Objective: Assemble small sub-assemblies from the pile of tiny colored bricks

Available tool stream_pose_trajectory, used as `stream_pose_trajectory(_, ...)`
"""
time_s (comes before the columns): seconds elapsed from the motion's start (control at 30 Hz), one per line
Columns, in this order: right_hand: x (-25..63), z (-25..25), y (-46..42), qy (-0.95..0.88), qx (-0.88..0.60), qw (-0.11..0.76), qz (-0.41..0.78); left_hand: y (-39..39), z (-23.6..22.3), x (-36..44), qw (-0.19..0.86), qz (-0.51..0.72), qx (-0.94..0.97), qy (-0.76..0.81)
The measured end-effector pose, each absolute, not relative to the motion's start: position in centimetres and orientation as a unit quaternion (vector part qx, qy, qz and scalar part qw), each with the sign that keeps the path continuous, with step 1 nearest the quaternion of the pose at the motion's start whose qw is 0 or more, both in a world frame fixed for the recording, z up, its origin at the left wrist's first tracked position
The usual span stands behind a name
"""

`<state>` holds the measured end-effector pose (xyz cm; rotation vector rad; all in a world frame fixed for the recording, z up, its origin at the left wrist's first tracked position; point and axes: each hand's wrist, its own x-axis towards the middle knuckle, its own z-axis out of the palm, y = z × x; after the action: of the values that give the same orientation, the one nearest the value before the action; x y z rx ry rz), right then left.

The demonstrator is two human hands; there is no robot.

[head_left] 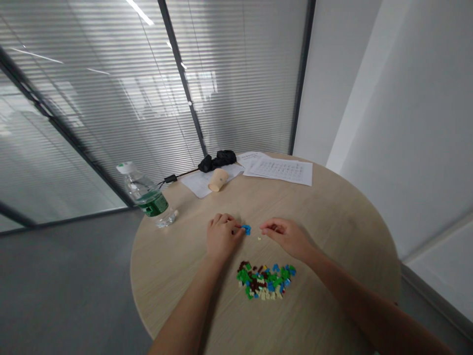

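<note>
My left hand [223, 236] rests on the table with its thumb and fingertips closed on a small blue toy brick piece [246, 230]. Just to the right, my right hand [284, 235] hovers low with thumb and fingers pinched together; what they hold, if anything, is too small to make out. Beneath its fingertips, apart from them, lies a tiny cream-coloured piece [259, 238]. Closer to me, between my forearms, a loose pile of toy bricks [264, 281] in green, brown, blue and cream is spread out.
The round wooden table [166, 266] carries a clear bottle with a green label [153, 202] at its left edge. At the back are a paper cup on its side [218, 180], a folded black umbrella [219, 159] and printed sheets [283, 169]. Glass with blinds stands behind.
</note>
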<state>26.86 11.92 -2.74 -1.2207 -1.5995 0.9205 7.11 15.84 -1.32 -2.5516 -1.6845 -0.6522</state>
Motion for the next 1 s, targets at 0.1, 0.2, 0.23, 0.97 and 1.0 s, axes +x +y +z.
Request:
stream_pose_trajectory(0.1, 26.85, -2.77, 11.9, -0.641, -0.495, 0.451, 0.376, 15.93, -1.53, 7.0, 0.015, -0.205, -0.819, -0.535)
stream_pose_trajectory(0.2, 26.86, -2.91, 11.97, -0.636, -0.499, 0.452, 0.377, 15.97, -1.63, 6.97, 0.009, -0.201, -0.823, -0.531)
stream_pose_trajectory(0.23, 26.87, -2.95, 12.0, -0.636, -0.501, 0.451, 0.376, 15.97, -1.62, 6.98, 0.004, -0.198, -0.824, -0.531)
stream_pose_trajectory(0.97, 26.85, -2.6, 11.55, -0.687, -0.485, 0.4, 0.365, 16.03, -1.56, 6.69, -0.013, -0.176, -0.844, -0.507)
stream_pose_trajectory(1.0, 26.86, -2.5, 11.39, -0.706, -0.482, 0.373, 0.361, 16.04, -1.58, 6.69, -0.014, -0.176, -0.845, -0.506)
